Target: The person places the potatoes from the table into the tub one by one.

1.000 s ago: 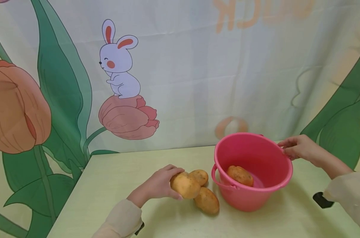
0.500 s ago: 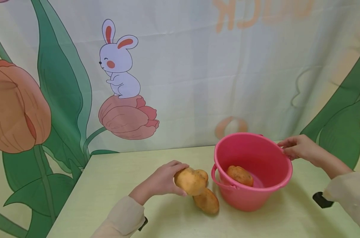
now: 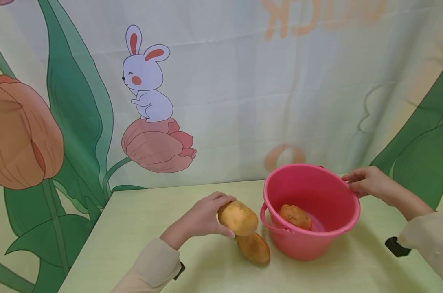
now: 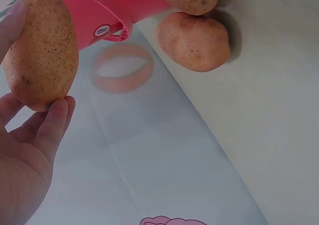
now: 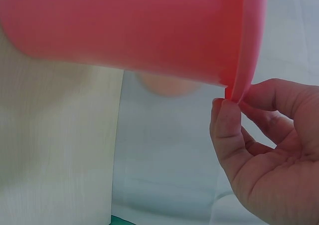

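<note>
My left hand [image 3: 208, 216] grips a potato [image 3: 238, 218] between thumb and fingers, held up off the table to the left of a pink bucket [image 3: 307, 246]. In the left wrist view the held potato [image 4: 45, 50] shows brown specks. Beneath it a second potato [image 3: 254, 249] lies on the table, while a third potato [image 4: 193, 42] is hidden behind the held one in the head view. Inside the bucket rests another potato [image 3: 296, 216]. The bucket's right rim is pinched by my right hand [image 3: 369, 185]; the right wrist view shows thumb and fingers [image 5: 229, 120] on that rim.
The bucket's handle [image 3: 274, 226] hangs down on its left side. Behind the pale table [image 3: 133, 244] hangs a curtain [image 3: 225, 101] printed with a rabbit and tulips, close to the table's back edge.
My left hand has carried its potato a little up and to the right, closer to the bucket, covering one of the potatoes on the table. The right hand and bucket stay put.
</note>
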Demonstrator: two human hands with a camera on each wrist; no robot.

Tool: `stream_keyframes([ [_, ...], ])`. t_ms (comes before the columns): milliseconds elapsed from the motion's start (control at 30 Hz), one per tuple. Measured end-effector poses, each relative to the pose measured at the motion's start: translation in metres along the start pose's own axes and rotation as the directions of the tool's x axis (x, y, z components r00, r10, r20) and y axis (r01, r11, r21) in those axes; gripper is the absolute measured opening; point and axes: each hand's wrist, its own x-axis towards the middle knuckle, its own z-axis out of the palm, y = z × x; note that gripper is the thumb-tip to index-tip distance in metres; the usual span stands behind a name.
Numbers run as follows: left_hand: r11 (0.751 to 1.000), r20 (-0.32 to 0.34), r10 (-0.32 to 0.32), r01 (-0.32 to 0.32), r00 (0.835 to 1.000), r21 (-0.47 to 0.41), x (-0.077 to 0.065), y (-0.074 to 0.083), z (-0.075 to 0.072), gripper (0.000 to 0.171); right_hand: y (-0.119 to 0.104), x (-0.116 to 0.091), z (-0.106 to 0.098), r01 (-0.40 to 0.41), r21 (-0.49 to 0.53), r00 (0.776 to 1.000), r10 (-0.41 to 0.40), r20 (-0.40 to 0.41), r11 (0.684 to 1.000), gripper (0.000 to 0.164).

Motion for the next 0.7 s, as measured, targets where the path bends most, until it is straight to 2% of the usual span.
stream_keyframes([
  [367, 1.0, 0.015, 0.014, -0.014, 1.0, 0.012, 0.008, 0.011, -0.01, 0.078, 0.001, 0.0, 0.0, -0.009, -0.009, 1.0, 0.009, 0.001, 1.0, 0.043],
  [700, 1.0, 0.041, -0.006, 0.005, 0.999, 0.02, 0.018, 0.022, -0.015, 0.078, 0.002, 0.001, -0.001, -0.012, -0.007, 1.0, 0.012, 0.0, 1.0, 0.043],
])
